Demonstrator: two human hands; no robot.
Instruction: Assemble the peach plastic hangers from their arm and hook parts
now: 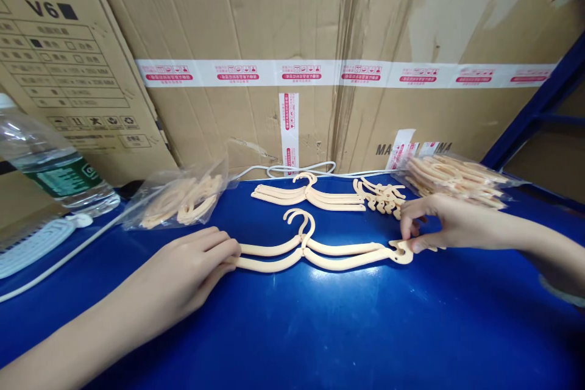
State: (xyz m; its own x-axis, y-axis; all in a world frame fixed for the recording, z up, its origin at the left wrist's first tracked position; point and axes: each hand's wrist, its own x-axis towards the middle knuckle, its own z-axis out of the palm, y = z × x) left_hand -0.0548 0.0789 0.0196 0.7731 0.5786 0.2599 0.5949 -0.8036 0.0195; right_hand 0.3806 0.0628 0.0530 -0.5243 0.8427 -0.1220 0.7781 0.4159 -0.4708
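Two beige plastic clothes hangers lie side by side in the middle, a front hanger [342, 264] and a rear hanger [269, 249], with their hooks curling away from me. My left hand [201, 265] is closed around the left end of the front one; its fingers hide the tips of both. At the opposite end my right hand [429, 222] pinches a small beige hooked piece [403, 251], which meets the tip of the front hanger's right arm. Whether the two are joined I cannot tell. More small pieces stick out beneath the right fingers, partly hidden.
Behind lie a stack of hangers [278, 195] and a cluster of small hooked pieces [381, 198]. Bags of beige parts flank them, a left bag [183, 201] and a right bag [452, 177]. A bottle [59, 164], hairbrush [41, 244], white cable [68, 262] and cardboard [256, 24] border the blue table [320, 335].
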